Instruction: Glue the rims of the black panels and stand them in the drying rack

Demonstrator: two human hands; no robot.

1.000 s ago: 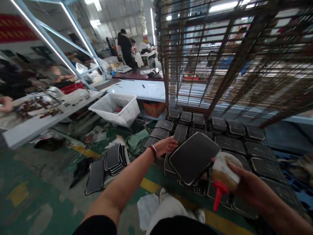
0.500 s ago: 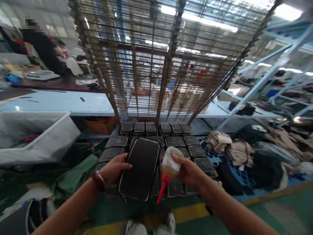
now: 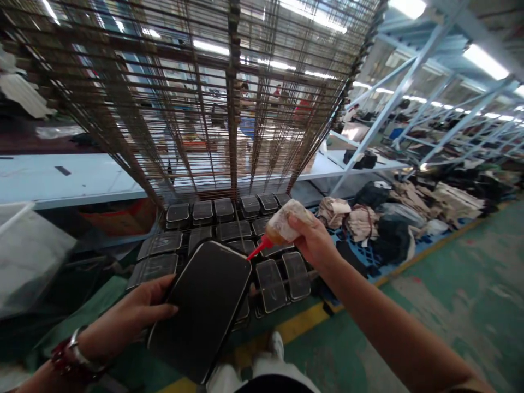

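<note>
left hand grips black panel — right hand holds bottle, red nozzle at panel corner

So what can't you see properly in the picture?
In the head view:
Underside of the black panel: turned away from the camera.
Some fingers of the left hand: hidden by the panel.
Any drip at the squeeze bottle's tip: too small.
White bin: cut off by the left edge.
People beyond the wire rack: tiny, crossed by its bars.
</note>
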